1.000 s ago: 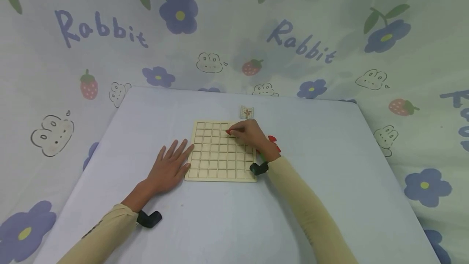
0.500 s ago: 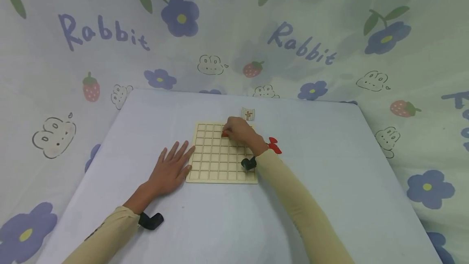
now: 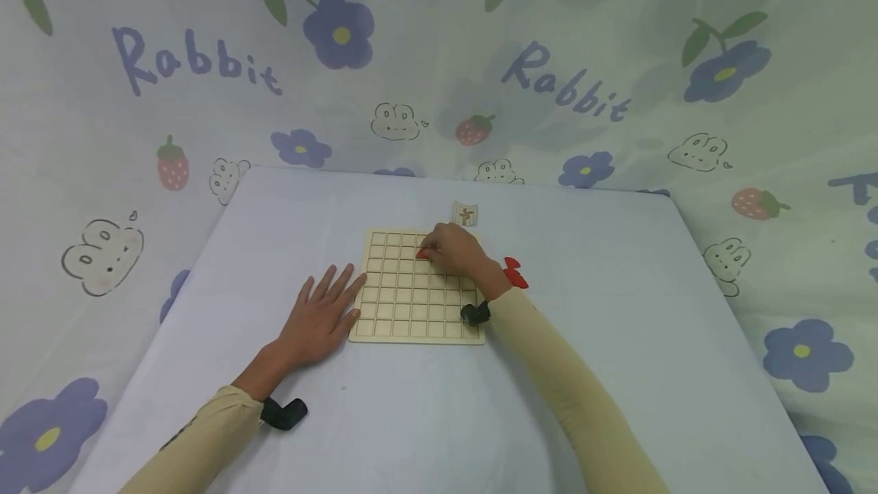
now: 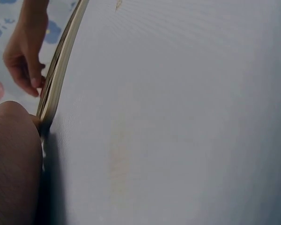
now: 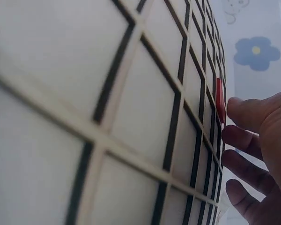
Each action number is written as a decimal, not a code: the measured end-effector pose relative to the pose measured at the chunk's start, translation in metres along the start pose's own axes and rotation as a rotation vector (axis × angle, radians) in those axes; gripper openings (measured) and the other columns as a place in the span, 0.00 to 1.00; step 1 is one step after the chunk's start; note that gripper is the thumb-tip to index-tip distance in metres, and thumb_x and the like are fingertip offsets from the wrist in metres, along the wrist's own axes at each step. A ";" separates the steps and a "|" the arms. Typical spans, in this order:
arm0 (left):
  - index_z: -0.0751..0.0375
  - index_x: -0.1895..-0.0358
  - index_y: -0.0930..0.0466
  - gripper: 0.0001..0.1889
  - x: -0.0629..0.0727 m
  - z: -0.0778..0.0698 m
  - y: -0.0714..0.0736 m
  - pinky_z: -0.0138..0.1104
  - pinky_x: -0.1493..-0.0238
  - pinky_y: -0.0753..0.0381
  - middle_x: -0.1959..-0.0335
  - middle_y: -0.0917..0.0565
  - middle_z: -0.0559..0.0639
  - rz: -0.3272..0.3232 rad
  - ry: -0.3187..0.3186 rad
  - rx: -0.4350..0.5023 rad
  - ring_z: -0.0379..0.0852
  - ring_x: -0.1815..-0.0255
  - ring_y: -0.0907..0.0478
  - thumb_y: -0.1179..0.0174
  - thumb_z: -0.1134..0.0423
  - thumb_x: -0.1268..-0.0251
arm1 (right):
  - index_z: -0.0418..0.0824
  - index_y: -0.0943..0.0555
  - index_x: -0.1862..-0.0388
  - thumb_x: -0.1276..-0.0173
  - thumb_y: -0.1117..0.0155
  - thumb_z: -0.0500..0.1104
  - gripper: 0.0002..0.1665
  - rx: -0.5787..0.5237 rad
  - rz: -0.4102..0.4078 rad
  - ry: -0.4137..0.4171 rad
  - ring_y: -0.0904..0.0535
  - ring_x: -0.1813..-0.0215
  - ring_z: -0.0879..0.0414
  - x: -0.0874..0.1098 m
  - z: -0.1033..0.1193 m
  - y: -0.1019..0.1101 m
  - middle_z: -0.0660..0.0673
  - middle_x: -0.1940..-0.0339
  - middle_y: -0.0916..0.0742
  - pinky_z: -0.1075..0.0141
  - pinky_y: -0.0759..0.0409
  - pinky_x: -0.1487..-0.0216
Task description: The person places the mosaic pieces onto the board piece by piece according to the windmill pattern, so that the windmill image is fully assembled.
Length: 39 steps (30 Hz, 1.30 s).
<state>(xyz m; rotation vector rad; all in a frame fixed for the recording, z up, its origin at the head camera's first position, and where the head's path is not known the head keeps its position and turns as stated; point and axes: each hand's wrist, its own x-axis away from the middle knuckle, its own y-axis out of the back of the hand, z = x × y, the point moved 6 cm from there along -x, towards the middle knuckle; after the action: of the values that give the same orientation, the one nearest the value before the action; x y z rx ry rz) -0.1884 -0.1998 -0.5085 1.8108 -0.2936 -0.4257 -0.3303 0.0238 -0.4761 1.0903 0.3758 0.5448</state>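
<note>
A pale wooden grid board [image 3: 394, 312] with square cells lies on the white table. My right hand [image 3: 454, 248] is over its far right part. Thumb and fingertips pinch the end of a small red fan-shaped piece [image 3: 421, 254] at the board's surface. In the right wrist view, the red piece [image 5: 220, 99] lies close along the grid, with the thumb tip beside it and the other fingers loosely bent. My left hand [image 3: 318, 316] rests flat on the table with fingers spread, its fingertips against the board's left edge.
Right of the board, partly behind the right forearm, lie more red pieces [image 3: 514, 277]. A small card [image 3: 465, 213] with a gridded picture lies beyond the far edge. Patterned cloth [image 3: 398, 44] hangs behind the table.
My right hand has shifted slightly left with the red piece, bringing it down to the board, and its wrist has turned a little. The left hand stays at the board's left edge.
</note>
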 end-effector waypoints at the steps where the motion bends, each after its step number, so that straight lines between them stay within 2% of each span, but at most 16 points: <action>1: 0.55 0.21 0.46 0.31 0.000 0.000 0.000 0.63 0.30 0.60 0.21 0.49 0.58 0.000 0.000 0.003 0.63 0.22 0.59 0.57 0.49 0.22 | 0.47 0.11 0.55 0.28 0.37 0.44 0.10 -0.012 -0.007 -0.011 0.24 0.62 0.60 0.002 -0.002 0.001 0.54 0.64 0.16 0.66 0.24 0.61; 6: 0.55 0.22 0.46 0.31 0.000 0.000 0.001 0.63 0.30 0.60 0.21 0.49 0.58 0.001 0.000 0.003 0.62 0.22 0.59 0.57 0.48 0.22 | 0.44 0.13 0.53 0.28 0.38 0.46 0.12 -0.054 -0.048 -0.049 0.23 0.63 0.59 0.018 -0.016 0.009 0.53 0.64 0.16 0.63 0.23 0.62; 10: 0.54 0.21 0.46 0.32 0.000 0.000 0.001 0.63 0.30 0.61 0.21 0.49 0.58 0.010 0.007 0.001 0.62 0.22 0.59 0.58 0.47 0.22 | 0.44 0.13 0.52 0.27 0.37 0.47 0.12 -0.025 -0.058 -0.059 0.23 0.62 0.58 0.033 -0.032 0.016 0.53 0.63 0.16 0.62 0.23 0.59; 17: 0.55 0.22 0.46 0.32 0.001 0.001 0.003 0.62 0.30 0.61 0.21 0.49 0.58 0.014 0.020 -0.004 0.62 0.22 0.59 0.56 0.47 0.23 | 0.43 0.14 0.49 0.27 0.38 0.49 0.16 -0.004 -0.066 -0.152 0.23 0.58 0.55 0.061 -0.059 0.031 0.51 0.59 0.17 0.58 0.22 0.53; 23: 0.54 0.21 0.46 0.32 0.001 0.000 0.002 0.62 0.30 0.61 0.21 0.49 0.58 0.013 0.015 -0.001 0.62 0.22 0.59 0.57 0.47 0.23 | 0.44 0.13 0.50 0.30 0.37 0.50 0.16 0.044 -0.055 -0.219 0.24 0.58 0.55 0.077 -0.077 0.037 0.51 0.59 0.17 0.59 0.22 0.52; 27: 0.54 0.21 0.47 0.32 0.001 0.000 0.001 0.62 0.30 0.61 0.21 0.49 0.58 0.015 0.015 -0.001 0.62 0.22 0.59 0.57 0.47 0.22 | 0.42 0.12 0.52 0.34 0.32 0.50 0.17 0.103 -0.049 -0.189 0.25 0.58 0.53 0.086 -0.080 0.041 0.49 0.59 0.16 0.58 0.22 0.54; 32: 0.54 0.21 0.47 0.32 0.001 0.001 0.000 0.62 0.30 0.60 0.21 0.49 0.58 0.013 0.018 -0.012 0.62 0.22 0.59 0.57 0.47 0.23 | 0.43 0.11 0.54 0.38 0.27 0.54 0.20 0.171 0.008 -0.189 0.28 0.58 0.53 0.095 -0.081 0.043 0.50 0.63 0.17 0.61 0.24 0.57; 39: 0.54 0.22 0.46 0.32 0.001 0.001 0.001 0.63 0.31 0.58 0.22 0.48 0.58 -0.007 0.001 -0.014 0.63 0.22 0.57 0.57 0.47 0.23 | 0.43 0.10 0.56 0.39 0.26 0.52 0.17 0.147 0.052 -0.202 0.29 0.61 0.54 0.105 -0.079 0.043 0.52 0.66 0.19 0.63 0.27 0.61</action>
<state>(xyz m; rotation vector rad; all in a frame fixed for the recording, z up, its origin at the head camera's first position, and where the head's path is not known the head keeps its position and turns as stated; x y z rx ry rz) -0.1879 -0.2011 -0.5074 1.7993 -0.2830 -0.4306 -0.2981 0.1579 -0.4732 1.2878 0.2138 0.4538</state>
